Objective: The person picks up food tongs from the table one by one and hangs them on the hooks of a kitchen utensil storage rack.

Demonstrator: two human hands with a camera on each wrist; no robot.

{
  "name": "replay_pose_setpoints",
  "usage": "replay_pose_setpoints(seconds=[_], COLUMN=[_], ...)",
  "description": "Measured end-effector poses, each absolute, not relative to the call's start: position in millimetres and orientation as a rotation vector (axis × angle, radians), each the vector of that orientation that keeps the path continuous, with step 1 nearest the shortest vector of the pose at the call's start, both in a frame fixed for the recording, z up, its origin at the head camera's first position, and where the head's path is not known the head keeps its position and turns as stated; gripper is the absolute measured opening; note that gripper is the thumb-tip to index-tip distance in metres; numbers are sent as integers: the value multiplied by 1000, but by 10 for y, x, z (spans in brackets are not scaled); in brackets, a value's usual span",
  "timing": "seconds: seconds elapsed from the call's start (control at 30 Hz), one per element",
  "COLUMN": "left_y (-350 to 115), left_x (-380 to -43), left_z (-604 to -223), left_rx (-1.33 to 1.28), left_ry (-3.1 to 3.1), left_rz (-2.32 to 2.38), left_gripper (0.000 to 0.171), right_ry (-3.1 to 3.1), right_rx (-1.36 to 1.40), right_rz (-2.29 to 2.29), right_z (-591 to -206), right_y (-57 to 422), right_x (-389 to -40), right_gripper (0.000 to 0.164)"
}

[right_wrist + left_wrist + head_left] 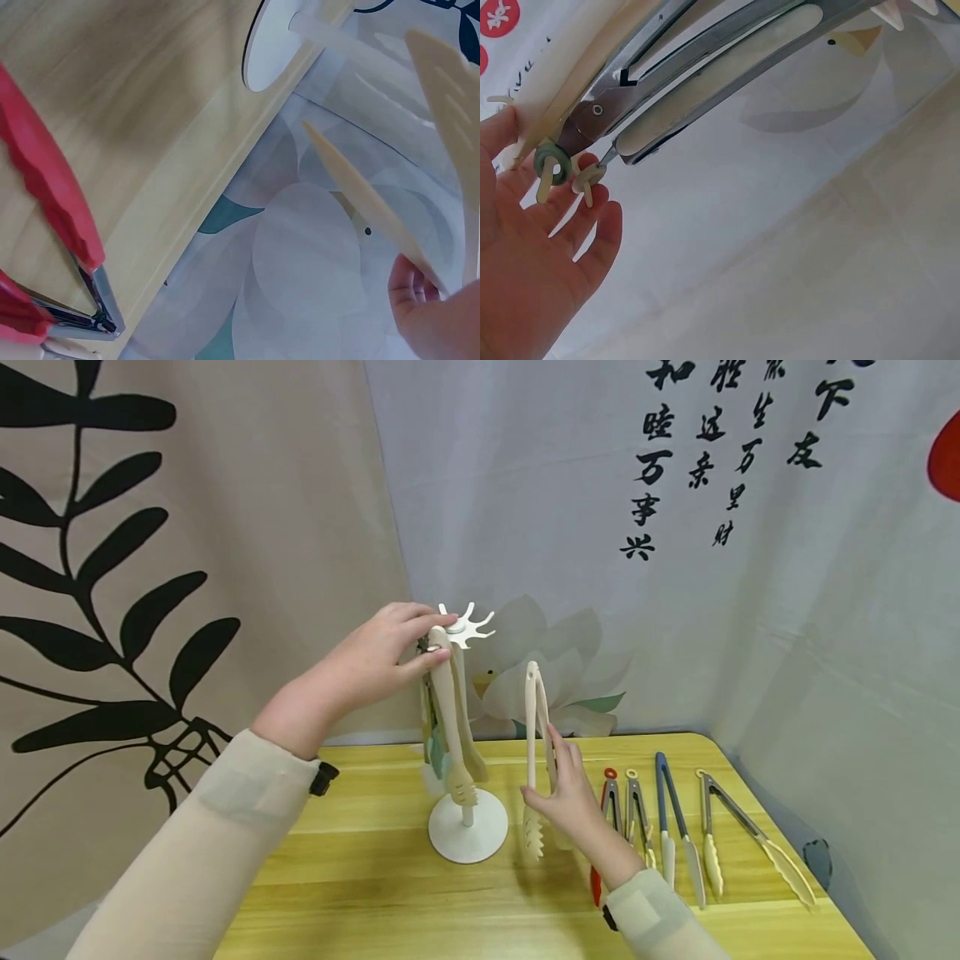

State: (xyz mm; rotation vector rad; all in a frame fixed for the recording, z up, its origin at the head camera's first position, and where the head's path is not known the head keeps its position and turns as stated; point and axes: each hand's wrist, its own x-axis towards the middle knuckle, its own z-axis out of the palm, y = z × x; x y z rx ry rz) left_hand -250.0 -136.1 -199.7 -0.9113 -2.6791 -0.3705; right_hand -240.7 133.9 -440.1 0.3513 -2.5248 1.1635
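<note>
A white stand [468, 828] has a round base and a spoked top of curved hooks [471, 628]. My left hand [382, 652] is at that top, thumb and fingers around the upper end of hanging beige tongs [448, 710]. In the left wrist view, metal-armed tongs [720, 82] hang by end loops on hooks beside my left fingers [600, 240]. My right hand [567, 789] grips cream tongs [532, 718] by their arms, hinge up and serrated tip down, right of the stand. A slotted blade [450, 112] shows near my right hand in the right wrist view.
On the yellow wooden table [352, 860], right of my right hand, lie red-handled tongs [597, 885], small cream-tipped tongs [639, 814], blue tongs [678, 827] and wide-spread silver tongs [738, 814]. Printed cloth [525, 485] hangs behind the table's back edge.
</note>
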Motion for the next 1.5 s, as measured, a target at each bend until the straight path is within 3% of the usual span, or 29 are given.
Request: replay_pose_setpoints(seconds=[1.5], left_y=[-1139], left_x=[-2421], left_z=[-2103], left_rx=[-692], left_ry=[-2570], left_rz=[-228], left_gripper=[49], right_ry=[-2242], right_rx=[476], right_rz=[965], right_z=[-4175], right_y=[1273], right_x=[-2384], right_gripper=[104])
